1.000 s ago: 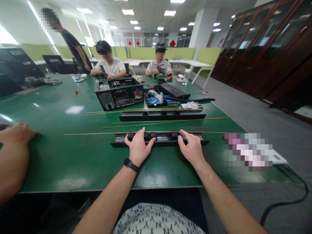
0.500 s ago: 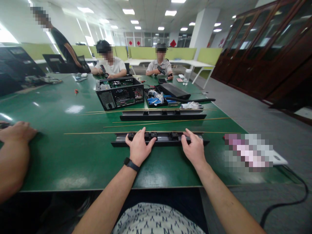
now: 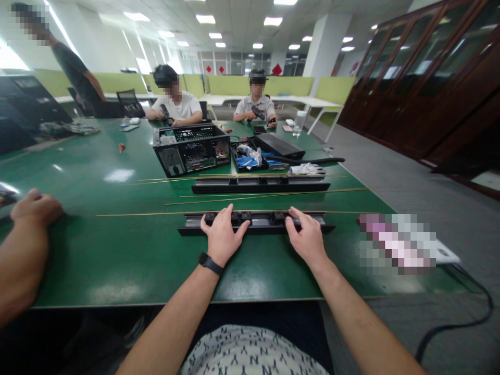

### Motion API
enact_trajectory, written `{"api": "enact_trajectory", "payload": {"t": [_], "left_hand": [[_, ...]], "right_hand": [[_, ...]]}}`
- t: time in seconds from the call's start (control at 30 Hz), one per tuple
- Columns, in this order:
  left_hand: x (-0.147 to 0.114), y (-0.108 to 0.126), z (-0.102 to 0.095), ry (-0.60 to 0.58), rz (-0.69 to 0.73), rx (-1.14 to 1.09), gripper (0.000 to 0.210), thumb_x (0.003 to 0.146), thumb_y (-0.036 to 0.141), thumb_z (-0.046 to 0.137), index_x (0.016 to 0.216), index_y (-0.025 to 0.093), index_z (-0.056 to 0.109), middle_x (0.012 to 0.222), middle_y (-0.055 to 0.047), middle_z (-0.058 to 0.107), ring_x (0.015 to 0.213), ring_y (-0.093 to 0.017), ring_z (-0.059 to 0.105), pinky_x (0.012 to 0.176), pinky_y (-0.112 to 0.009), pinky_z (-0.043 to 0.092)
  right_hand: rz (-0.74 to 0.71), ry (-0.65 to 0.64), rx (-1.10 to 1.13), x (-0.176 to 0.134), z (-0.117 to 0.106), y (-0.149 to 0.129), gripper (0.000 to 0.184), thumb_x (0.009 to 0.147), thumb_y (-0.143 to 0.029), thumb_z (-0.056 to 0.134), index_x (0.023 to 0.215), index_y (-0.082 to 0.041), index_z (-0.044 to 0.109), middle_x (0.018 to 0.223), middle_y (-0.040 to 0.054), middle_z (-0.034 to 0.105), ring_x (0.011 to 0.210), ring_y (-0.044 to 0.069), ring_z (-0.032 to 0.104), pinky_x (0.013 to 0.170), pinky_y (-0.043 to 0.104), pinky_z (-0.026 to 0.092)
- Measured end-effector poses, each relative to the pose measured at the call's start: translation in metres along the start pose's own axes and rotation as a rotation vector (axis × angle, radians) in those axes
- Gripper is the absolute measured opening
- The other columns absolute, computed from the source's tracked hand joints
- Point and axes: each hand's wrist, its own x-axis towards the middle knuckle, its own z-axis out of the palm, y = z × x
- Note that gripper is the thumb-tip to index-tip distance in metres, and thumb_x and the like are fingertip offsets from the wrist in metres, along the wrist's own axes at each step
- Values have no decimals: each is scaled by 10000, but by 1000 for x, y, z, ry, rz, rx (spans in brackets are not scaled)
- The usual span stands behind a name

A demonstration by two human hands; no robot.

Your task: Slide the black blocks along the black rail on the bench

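Note:
A long black rail (image 3: 266,229) with a shiny inner channel lies across the green table in front of me. Several small black blocks sit in it, and a thin brass rod (image 3: 140,214) runs along its far side, sticking out past both ends. My left hand (image 3: 224,233) steadies the rail from above, fingers spread over the left blocks and thumb against a block (image 3: 246,216). My right hand (image 3: 307,232) is beside the right block (image 3: 277,216), its thumb and index finger at the rod. The grip point itself is partly hidden by the fingers.
Behind lies a second black rail (image 3: 260,186) among more brass rods (image 3: 219,200). Farther back are an opened computer case (image 3: 191,151), a tray of gloves (image 3: 250,156) and a loose glove (image 3: 307,169). A co-worker's arm (image 3: 29,245) rests at left; a white power strip (image 3: 445,254) lies right.
My right hand has slid left toward the right block, and the brass rod has shifted slightly left with it. My left hand stays put. A person at far left has moved left.

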Motion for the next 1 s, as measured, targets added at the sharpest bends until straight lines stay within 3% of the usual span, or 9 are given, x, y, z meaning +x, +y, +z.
{"api": "enact_trajectory", "payload": {"t": [0.23,0.5,1.0], "left_hand": [[0,1,-1,-10,-11,-6,630,969,563,605,1492,219,533,1427,-185,680,1348,-355,603,1242,-685,127],[-1,2,-1,2,-7,2,631,968,563,602,1490,215,536,1417,-181,687,1335,-358,613,1239,-684,137],[-1,7,-1,-10,-10,-13,606,974,553,604,1473,213,546,1432,-181,677,1346,-350,607,1239,-688,134]], "right_hand": [[87,62,-61,-1,-1,8,435,986,-438,511,1264,-168,707,1202,134,776,1150,299,700,1093,505,459],[12,8,-35,-2,3,5,440,986,-465,520,1277,-186,699,1227,125,766,1153,288,694,1088,496,460],[43,56,-32,-2,2,10,399,988,-428,517,1231,-185,719,1217,126,762,1165,286,678,1085,495,486]]}}
